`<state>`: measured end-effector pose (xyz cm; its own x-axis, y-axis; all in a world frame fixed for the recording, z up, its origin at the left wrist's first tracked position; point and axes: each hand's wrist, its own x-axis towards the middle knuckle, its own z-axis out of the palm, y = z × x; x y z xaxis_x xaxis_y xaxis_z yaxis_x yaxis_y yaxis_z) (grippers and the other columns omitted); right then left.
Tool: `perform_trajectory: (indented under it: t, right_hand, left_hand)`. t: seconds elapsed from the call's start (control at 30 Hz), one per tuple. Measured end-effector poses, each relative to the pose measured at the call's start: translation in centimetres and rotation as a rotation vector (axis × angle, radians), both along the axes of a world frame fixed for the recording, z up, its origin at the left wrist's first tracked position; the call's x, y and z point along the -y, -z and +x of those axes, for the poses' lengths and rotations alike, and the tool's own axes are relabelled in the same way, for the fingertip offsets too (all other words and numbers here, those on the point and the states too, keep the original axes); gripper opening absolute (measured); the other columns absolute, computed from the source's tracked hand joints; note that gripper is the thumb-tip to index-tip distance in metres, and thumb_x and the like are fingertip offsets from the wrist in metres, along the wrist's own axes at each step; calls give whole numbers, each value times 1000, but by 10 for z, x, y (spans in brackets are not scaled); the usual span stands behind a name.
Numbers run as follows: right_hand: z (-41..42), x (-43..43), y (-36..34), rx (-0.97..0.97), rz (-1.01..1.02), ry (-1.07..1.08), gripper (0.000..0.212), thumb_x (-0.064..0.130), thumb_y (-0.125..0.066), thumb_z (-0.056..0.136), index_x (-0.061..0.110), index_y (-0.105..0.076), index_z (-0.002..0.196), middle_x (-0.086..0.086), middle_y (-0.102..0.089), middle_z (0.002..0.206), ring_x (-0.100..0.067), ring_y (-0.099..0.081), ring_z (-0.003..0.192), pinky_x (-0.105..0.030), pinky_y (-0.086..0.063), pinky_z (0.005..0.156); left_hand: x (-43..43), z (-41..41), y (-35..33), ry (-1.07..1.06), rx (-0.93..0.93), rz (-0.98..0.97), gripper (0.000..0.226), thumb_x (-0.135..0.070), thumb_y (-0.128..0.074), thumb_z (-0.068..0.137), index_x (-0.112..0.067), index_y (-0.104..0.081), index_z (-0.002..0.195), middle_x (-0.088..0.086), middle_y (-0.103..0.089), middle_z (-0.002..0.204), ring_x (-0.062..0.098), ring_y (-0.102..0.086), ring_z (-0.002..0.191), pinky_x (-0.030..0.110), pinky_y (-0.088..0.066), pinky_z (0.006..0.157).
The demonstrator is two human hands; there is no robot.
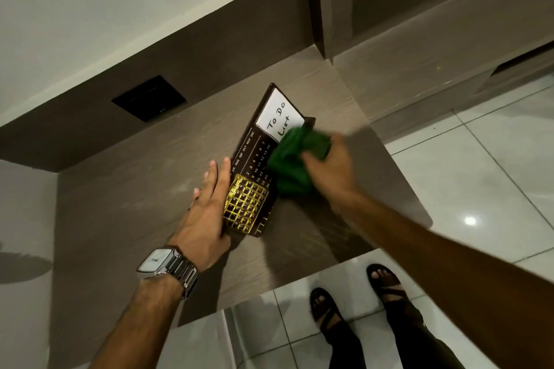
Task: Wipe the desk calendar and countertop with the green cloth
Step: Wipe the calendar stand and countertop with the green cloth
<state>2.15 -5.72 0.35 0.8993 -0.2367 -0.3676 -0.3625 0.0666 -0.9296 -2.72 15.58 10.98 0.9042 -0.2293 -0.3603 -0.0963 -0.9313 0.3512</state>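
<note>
A dark brown desk calendar (254, 159) with a white "To Do List" panel and a gold date grid lies on the wood-grain countertop (135, 189). My left hand (207, 213), flat with fingers together, presses against the calendar's left edge and steadies it. My right hand (332, 168) grips a bunched green cloth (295, 159) and holds it on the calendar's right side, covering part of the date numbers and the lower corner of the white panel. The right hand is motion-blurred.
A black wall socket (149, 98) sits in the brown backsplash behind the counter. The counter's front edge runs close to my sandalled feet (356, 296) on the white tiled floor. A lower shelf (419, 69) continues to the right.
</note>
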Motion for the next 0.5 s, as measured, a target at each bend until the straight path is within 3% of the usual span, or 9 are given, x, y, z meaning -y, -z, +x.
perform_trajectory:
  t: [0.1, 0.2, 0.27, 0.37, 0.43, 0.5]
  right_hand:
    - [-68, -36, 9, -7, 22, -286, 44, 17, -72, 78, 44, -51, 106, 7, -65, 105, -16, -63, 101, -39, -58, 84]
    - [-79, -39, 7, 10, -29, -367, 52, 21, -73, 74, 46, -48, 113, 11, -64, 104, -15, -62, 101, -25, -54, 79]
    - [-52, -24, 2, -20, 5, -253, 50, 17, -74, 75, 32, -55, 119, 3, -67, 106, -18, -64, 100, -31, -55, 83]
    - [23, 17, -8, -139, 36, 112, 37, 20, -76, 75, 15, -66, 111, -6, -71, 100, -25, -69, 93, -40, -59, 81]
    - [60, 46, -25, -105, 52, 267, 49, 27, -82, 70, 7, -64, 111, -13, -71, 105, -27, -69, 93, -45, -59, 83]
    - [77, 66, -43, -9, -5, 271, 52, 32, -84, 63, 8, -68, 106, -10, -73, 100, -23, -71, 88, -42, -60, 80]
  left_hand:
    - [2, 0, -2, -2, -10, -8, 128, 8, -66, 66, -41, 28, 138, -3, 21, 155, 17, 11, 143, 48, 3, 117]
    - [3, -1, -4, -14, -23, -19, 126, 9, -64, 66, -38, 25, 141, 0, 19, 156, 17, 12, 143, 52, -5, 119]
    - [4, -2, -5, -21, -15, -36, 127, 10, -64, 65, -39, 25, 140, 0, 18, 157, 15, 13, 142, 52, -3, 118]
    - [5, -2, -4, -14, -2, -25, 126, 9, -65, 65, -39, 26, 138, 2, 17, 157, 18, 12, 144, 51, 1, 118]
    - [5, -2, -3, -17, -9, -26, 125, 7, -65, 66, -38, 26, 139, 2, 18, 157, 18, 12, 145, 48, 5, 118]
    - [4, -2, -2, -26, -18, -31, 126, 6, -66, 66, -40, 26, 139, 1, 19, 157, 18, 13, 144, 44, 9, 116]
